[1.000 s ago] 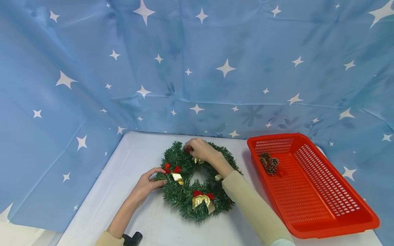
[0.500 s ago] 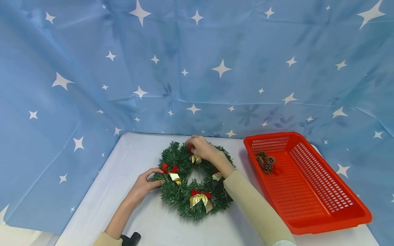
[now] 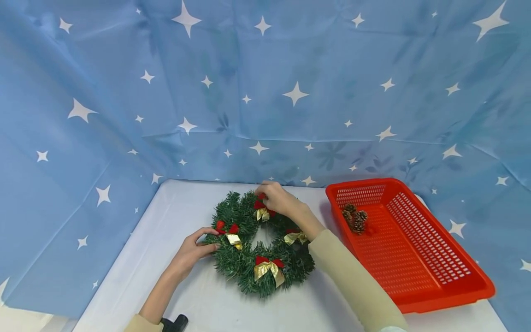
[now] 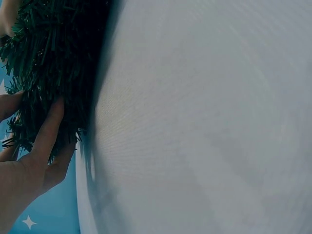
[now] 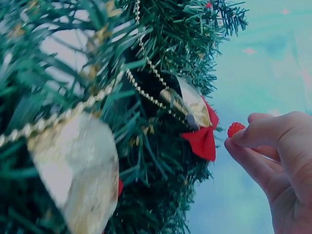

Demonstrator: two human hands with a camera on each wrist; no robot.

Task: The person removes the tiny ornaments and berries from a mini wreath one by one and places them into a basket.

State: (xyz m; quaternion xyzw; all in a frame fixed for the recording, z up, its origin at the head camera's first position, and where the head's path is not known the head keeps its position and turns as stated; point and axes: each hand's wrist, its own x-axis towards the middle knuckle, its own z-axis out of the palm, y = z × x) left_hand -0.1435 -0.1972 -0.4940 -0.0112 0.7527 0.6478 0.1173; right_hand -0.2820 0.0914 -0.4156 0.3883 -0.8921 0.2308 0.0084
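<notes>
A green tinsel wreath (image 3: 238, 265) lies on the white table, decorated with several red-and-gold bows, one of them a front bow (image 3: 268, 271). My left hand (image 3: 191, 251) grips the wreath's left edge, thumb and fingers on either side of the greenery (image 4: 51, 63). A red berry (image 3: 220, 224) sits beside the left bow (image 3: 233, 236). Over the wreath's far side, my right hand (image 3: 279, 199) pinches a small bumpy red berry (image 5: 236, 129) between thumb and finger. That berry is close to the far bow (image 5: 202, 141), with a small gap between them in the right wrist view.
On the right stands a red plastic basket (image 3: 439, 302) with perforated sides, holding several pine cones (image 3: 355, 218) and something small and red. A gold bead chain (image 5: 141, 92) runs through the greenery. A blue star-patterned cloth (image 3: 257, 69) rises behind the table.
My right hand has shifted slightly right along the wreath's far side, uncovering more of the far bow. My left hand keeps its place on the edge. The whole head view has drifted slightly.
</notes>
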